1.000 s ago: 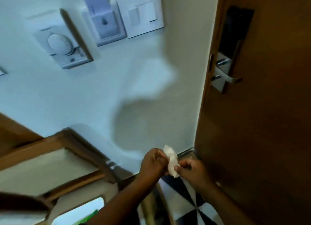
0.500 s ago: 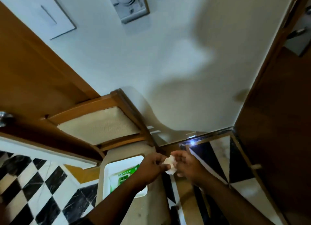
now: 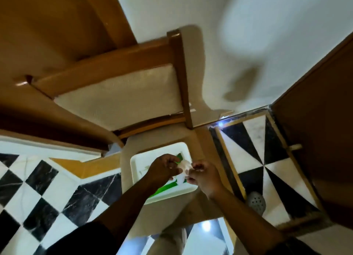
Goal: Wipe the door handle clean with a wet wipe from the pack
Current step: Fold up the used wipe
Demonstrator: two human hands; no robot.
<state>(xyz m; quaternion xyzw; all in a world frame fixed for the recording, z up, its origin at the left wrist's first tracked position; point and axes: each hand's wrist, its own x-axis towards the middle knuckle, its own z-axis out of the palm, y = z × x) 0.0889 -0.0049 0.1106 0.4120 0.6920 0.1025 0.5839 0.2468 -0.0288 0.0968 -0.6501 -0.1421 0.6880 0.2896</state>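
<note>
A small crumpled white wet wipe (image 3: 184, 168) is pinched between my left hand (image 3: 162, 168) and my right hand (image 3: 202, 175), which meet above a white tray (image 3: 137, 163). A green wipe pack (image 3: 168, 188) lies in that tray, mostly hidden under my hands. The tray rests on the beige seat of a wooden chair (image 3: 177, 79). The brown door (image 3: 324, 121) stands at the right; its handle is out of the frame.
The chair's cushioned back (image 3: 118, 102) leans near the white wall (image 3: 238, 35). Black and white tiled floor (image 3: 263, 159) spreads on both sides. A wooden panel (image 3: 47, 35) fills the upper left. A grey perforated shoe (image 3: 256, 201) shows near the door.
The view has swung down from the door handle and wall switches to the chair and tray. Both hands, still holding the wipe, are now over the tray.
</note>
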